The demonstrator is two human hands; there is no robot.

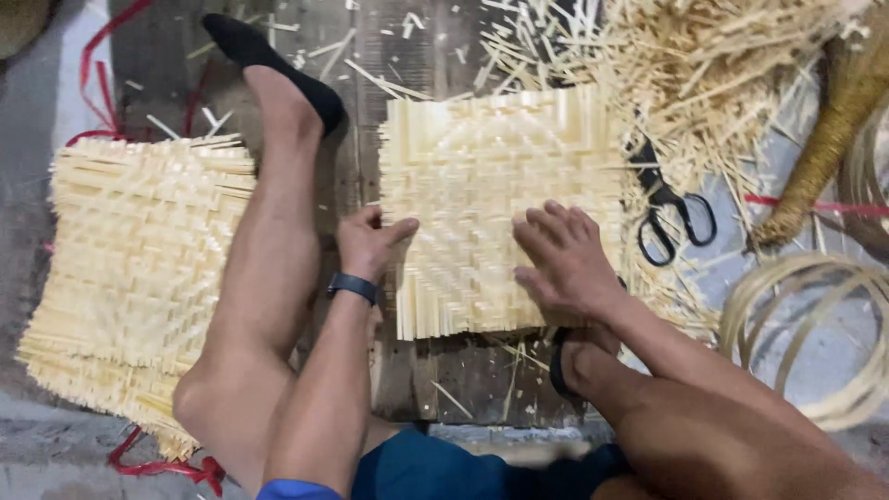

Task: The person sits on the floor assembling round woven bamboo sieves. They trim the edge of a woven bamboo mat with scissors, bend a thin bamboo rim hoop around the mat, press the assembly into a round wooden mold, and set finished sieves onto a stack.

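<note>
Two open hands, left hand (370, 243) and right hand (565, 259), press one woven mat (482, 176); one scissors (671, 218) nearby.

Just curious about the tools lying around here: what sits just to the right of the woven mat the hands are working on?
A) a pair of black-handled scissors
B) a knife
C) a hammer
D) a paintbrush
A: black-handled scissors lie on the floor beside the right edge of the woven mat, near the right hand, among loose straw-coloured strips.
</note>
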